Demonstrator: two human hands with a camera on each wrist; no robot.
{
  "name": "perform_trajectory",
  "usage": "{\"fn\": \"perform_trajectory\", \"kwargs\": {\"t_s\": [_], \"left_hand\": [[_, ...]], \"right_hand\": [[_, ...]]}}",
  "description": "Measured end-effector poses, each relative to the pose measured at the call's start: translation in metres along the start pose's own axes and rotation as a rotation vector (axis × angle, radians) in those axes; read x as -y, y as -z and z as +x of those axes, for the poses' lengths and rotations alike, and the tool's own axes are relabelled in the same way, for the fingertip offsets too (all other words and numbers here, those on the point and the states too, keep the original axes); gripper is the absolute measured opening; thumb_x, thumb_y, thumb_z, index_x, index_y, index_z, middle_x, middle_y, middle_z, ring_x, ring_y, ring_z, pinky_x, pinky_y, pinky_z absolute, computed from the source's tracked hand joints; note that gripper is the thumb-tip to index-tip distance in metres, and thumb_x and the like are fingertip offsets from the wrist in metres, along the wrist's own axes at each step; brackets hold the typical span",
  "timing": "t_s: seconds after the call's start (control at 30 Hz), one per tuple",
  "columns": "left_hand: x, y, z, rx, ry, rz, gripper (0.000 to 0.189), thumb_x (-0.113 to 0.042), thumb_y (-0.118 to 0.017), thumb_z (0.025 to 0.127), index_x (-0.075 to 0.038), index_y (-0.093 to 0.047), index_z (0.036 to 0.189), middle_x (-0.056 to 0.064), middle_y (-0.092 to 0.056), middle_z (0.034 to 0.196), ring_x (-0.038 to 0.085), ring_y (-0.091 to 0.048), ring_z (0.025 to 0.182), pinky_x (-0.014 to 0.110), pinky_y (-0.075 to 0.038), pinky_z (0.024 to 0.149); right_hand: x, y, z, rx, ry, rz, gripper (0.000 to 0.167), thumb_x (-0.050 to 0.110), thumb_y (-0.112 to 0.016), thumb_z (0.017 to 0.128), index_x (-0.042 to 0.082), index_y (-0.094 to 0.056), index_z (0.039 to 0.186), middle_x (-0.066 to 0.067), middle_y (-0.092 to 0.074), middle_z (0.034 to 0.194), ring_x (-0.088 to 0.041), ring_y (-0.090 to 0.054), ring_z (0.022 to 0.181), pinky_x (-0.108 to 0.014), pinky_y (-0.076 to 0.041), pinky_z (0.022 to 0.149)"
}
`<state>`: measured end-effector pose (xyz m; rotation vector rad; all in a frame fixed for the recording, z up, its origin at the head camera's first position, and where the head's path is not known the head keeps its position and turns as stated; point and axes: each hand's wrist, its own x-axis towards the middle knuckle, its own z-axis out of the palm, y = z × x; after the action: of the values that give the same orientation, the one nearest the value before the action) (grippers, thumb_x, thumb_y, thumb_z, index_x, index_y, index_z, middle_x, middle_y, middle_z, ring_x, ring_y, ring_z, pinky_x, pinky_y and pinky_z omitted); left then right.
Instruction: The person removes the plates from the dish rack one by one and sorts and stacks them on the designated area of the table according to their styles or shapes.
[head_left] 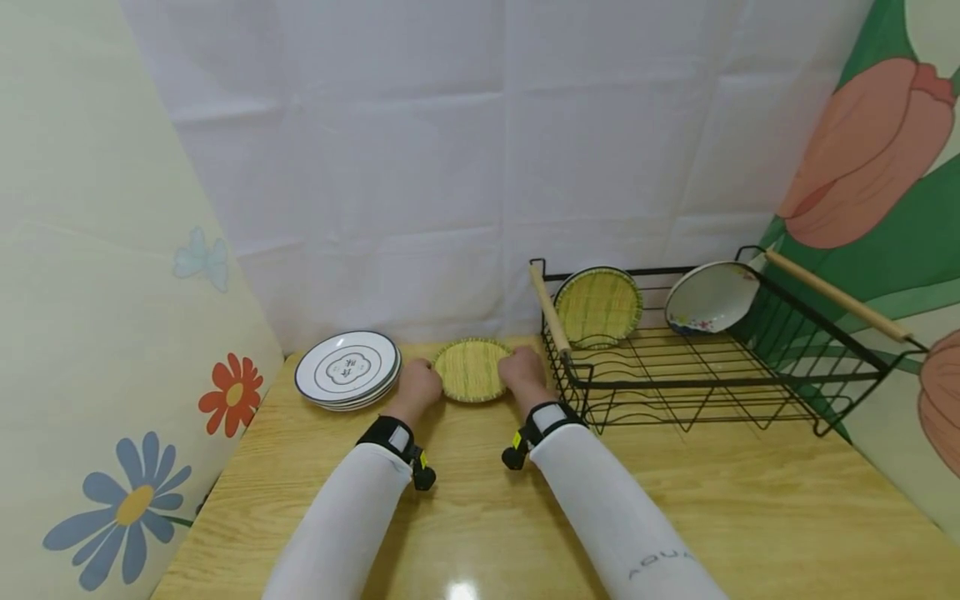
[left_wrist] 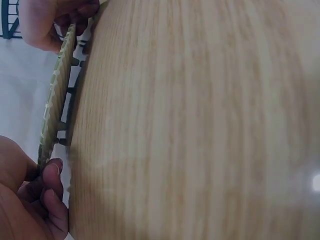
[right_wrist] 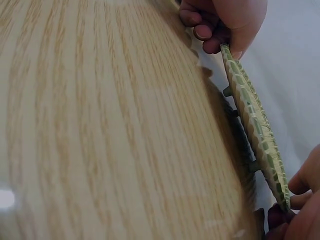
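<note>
A round yellow-green plate with a woven bamboo look (head_left: 471, 370) is held level between both hands, near the back of the table. My left hand (head_left: 417, 387) pinches its left edge, with the thumb above and curled fingers below. At the opposite edge, my right hand (head_left: 523, 373) pinches in the same way. Both wrist views show the plate (right_wrist: 256, 125) nearly edge-on, its short dark feet (left_wrist: 71, 90) pointing down at the tabletop. A small gap seems to lie under the feet; whether any of them touches the wood I cannot tell.
Blue-rimmed white plates (head_left: 348, 367) are stacked just left of my left hand. Right of my right hand stands a black wire rack (head_left: 720, 385) with wooden handles. It holds a similar yellow plate (head_left: 598, 307), upright, and a tilted white flowered bowl (head_left: 712, 298). White cloth (head_left: 390, 167) hangs behind.
</note>
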<state>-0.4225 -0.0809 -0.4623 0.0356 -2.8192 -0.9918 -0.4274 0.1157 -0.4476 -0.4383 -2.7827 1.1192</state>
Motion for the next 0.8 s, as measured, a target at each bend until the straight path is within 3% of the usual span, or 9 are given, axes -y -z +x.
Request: {"fn": "perform_trajectory", "kwargs": {"t_s": [0.37, 0.53, 0.67, 0.8], "left_hand": [[-0.003, 0.001, -0.002, 0.013, -0.002, 0.034, 0.031, -0.004, -0.049, 0.090, 0.009, -0.069, 0.109, 0.026, -0.072, 0.111, 0.037, -0.067, 0.101, 0.046, -0.055, 0.093], [-0.003, 0.000, -0.003, 0.019, 0.007, 0.047, 0.032, -0.004, -0.048, 0.091, 0.009, -0.070, 0.110, 0.025, -0.072, 0.112, 0.037, -0.067, 0.103, 0.045, -0.056, 0.093], [-0.005, 0.005, -0.007, 0.019, -0.015, 0.059, 0.032, -0.008, -0.046, 0.095, 0.010, -0.070, 0.107, 0.028, -0.072, 0.111, 0.041, -0.068, 0.105, 0.047, -0.056, 0.094], [-0.004, 0.012, -0.011, 0.055, -0.010, -0.008, 0.038, -0.015, -0.046, 0.098, 0.011, -0.067, 0.116, 0.028, -0.071, 0.111, 0.038, -0.068, 0.098, 0.043, -0.056, 0.088]], "right_hand": [[-0.001, -0.001, 0.001, 0.048, -0.019, -0.040, 0.035, 0.023, -0.047, 0.096, 0.006, -0.068, 0.117, -0.018, -0.068, 0.117, -0.030, -0.059, 0.090, -0.042, -0.050, 0.077], [-0.003, -0.003, 0.001, 0.057, -0.021, -0.038, 0.033, 0.029, -0.049, 0.095, 0.004, -0.067, 0.107, -0.019, -0.067, 0.110, -0.031, -0.058, 0.086, -0.041, -0.048, 0.073], [-0.002, -0.001, -0.004, 0.050, -0.008, -0.008, 0.047, 0.036, -0.049, 0.095, 0.001, -0.065, 0.123, -0.024, -0.063, 0.127, -0.038, -0.061, 0.106, -0.049, -0.051, 0.090], [0.000, 0.005, -0.012, 0.055, 0.027, 0.058, 0.062, 0.040, -0.048, 0.098, 0.005, -0.048, 0.150, -0.024, -0.046, 0.152, -0.044, -0.045, 0.139, -0.058, -0.038, 0.114]]}}
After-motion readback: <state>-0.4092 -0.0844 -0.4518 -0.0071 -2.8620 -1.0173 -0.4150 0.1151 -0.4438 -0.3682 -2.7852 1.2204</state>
